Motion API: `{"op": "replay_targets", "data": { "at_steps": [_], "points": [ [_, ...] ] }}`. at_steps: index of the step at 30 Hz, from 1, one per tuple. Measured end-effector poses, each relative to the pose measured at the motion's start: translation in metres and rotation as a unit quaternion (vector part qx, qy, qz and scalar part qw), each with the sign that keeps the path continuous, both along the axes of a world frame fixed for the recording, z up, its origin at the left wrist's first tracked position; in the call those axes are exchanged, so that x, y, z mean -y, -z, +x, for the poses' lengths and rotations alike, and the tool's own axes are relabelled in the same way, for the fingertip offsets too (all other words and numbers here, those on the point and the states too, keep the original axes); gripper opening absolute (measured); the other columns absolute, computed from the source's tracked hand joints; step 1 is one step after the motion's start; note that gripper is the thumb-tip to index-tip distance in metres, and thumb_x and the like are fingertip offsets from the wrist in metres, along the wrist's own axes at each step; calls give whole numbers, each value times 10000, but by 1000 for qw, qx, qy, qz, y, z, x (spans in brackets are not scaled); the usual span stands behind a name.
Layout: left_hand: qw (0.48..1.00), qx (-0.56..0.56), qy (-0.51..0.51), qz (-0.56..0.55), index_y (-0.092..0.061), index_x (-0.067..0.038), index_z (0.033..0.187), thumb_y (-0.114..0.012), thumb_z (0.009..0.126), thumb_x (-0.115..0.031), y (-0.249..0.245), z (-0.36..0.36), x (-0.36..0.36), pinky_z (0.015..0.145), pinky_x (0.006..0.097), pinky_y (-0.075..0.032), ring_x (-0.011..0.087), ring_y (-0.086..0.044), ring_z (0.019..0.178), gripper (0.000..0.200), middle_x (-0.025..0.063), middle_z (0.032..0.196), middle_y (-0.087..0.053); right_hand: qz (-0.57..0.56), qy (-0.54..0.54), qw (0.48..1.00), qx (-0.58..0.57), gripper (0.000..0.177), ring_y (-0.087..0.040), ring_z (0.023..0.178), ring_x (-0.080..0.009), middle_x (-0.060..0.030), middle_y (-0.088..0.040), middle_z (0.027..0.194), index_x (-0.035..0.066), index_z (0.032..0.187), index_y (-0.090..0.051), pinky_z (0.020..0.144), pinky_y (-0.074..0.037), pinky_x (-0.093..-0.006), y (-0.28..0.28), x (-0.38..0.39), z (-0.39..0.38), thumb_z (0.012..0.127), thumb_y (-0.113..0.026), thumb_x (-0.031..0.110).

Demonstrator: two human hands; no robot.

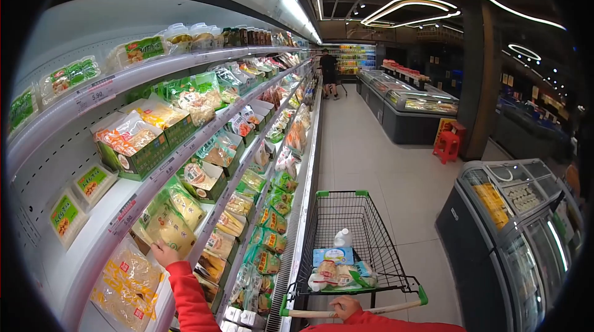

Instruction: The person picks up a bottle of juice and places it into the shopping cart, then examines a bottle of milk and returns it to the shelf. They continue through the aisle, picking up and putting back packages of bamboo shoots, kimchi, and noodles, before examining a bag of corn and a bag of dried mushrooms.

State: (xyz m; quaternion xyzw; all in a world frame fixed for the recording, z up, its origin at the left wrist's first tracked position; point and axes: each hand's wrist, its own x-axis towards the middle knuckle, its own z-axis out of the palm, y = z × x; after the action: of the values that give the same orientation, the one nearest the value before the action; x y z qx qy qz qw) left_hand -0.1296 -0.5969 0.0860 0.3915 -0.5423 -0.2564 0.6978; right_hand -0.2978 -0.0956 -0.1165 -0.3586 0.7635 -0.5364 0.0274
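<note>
Left hand (164, 253), 8 o'clock: fingers curled on yellow plastic food packet (167, 224). Right hand (345, 307), 6 o'clock: clasped round pale shopping-cart handle bar (396, 306).

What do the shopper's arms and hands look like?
Both arms are covered by long, bright red sleeves: the left sleeve and right sleeve reach to the wrists. The left hand and right hand are bare, with no gloves; no watch or rings can be made out.
</note>
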Motion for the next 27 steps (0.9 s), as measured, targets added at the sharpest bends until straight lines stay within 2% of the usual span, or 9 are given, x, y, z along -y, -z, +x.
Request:
{"op": "replay_targets", "data": {
  "at_steps": [6, 9, 11, 12, 13, 16, 21, 25, 27],
  "points": [
    [924, -142, 352, 51, -535, 6, 990, -423, 984, -177, -7, -27, -79, 710, 258, -470, 116, -562, 775, 214, 69, 911, -614, -45, -58, 973, 220, 174, -654, 870, -225, -113, -669, 952, 38, 974, -677, 792, -520, -314, -27, -1, 5, 851, -555, 56],
    [796, -186, 549, 173, -522, 23, 1143, -436, 972, -142, 16, -59, -164, 781, 308, -512, 177, -618, 881, 253, 115, 1028, -622, -145, -198, 783, 571, 337, -618, 982, -230, -131, -629, 1071, -19, 1203, -537, 887, -486, -330, -1, 16, -12, 961, -468, 205],
    [687, -116, 677, 235, -462, 15, 1249, -428, 976, -231, 71, -72, -203, 847, 388, -505, 256, -602, 976, 369, 146, 1143, -583, -194, -250, 682, 659, 421, -608, 1012, -221, -122, -626, 1086, 23, 1246, -509, 900, -483, -342, -18, 27, -7, 932, -518, 303],
    [637, -105, 690, 327, -506, -23, 1114, -486, 947, -311, 45, -77, -262, 736, 366, -529, 248, -636, 832, 333, 113, 995, -625, -216, -279, 624, 697, 469, -603, 1027, -217, -117, -625, 1093, 44, 1268, -495, 907, -482, -349, -25, 30, 1, 918, -544, 351],
    [494, -127, 801, 313, -457, -25, 1221, -458, 937, -412, 168, -84, -218, 805, 421, -512, 291, -615, 930, 480, 141, 1088, -595, -218, -302, 589, 717, 484, -597, 1040, -224, -120, -620, 1108, 50, 1275, -485, 915, -478, -361, -27, 32, 10, 912, -551, 362],
    [424, -105, 790, 431, -435, -21, 1251, -437, 946, -409, 166, -102, -316, 836, 429, -498, 297, -594, 976, 494, 148, 1135, -570, -237, -360, 503, 749, 513, -589, 1058, -238, -121, -611, 1135, 66, 1285, -469, 928, -472, -387, -29, 44, 26, 895, -572, 384],
    [392, -132, 783, 465, -398, -15, 1301, -402, 960, -405, 180, -115, -322, 888, 443, -474, 307, -560, 1054, 518, 161, 1215, -530, -315, -378, 443, 749, 498, -602, 1025, -231, -92, -624, 1117, 87, 1259, -491, 902, -479, -388, -20, 28, 27, 874, -605, 382],
    [403, -144, 788, 443, -368, -10, 1341, -374, 971, -402, 191, -122, -299, 929, 453, -455, 314, -533, 1116, 539, 171, 1278, -497, -333, -254, 610, 672, 431, -611, 1016, -224, -88, -612, 1133, 74, 1237, -486, 844, -521, -418, -4, 17, 14, 885, -619, 283],
    [441, -85, 792, 414, -260, -39, 1413, -319, 938, -555, 121, -113, -332, 998, 482, -392, 346, -447, 1223, 704, 180, 1386, -392, -356, -173, 654, 645, 410, -613, 1008, -233, -80, -600, 1144, 65, 1222, -487, 845, -527, -443, 1, 12, 11, 895, -607, 280]
  ]
}}
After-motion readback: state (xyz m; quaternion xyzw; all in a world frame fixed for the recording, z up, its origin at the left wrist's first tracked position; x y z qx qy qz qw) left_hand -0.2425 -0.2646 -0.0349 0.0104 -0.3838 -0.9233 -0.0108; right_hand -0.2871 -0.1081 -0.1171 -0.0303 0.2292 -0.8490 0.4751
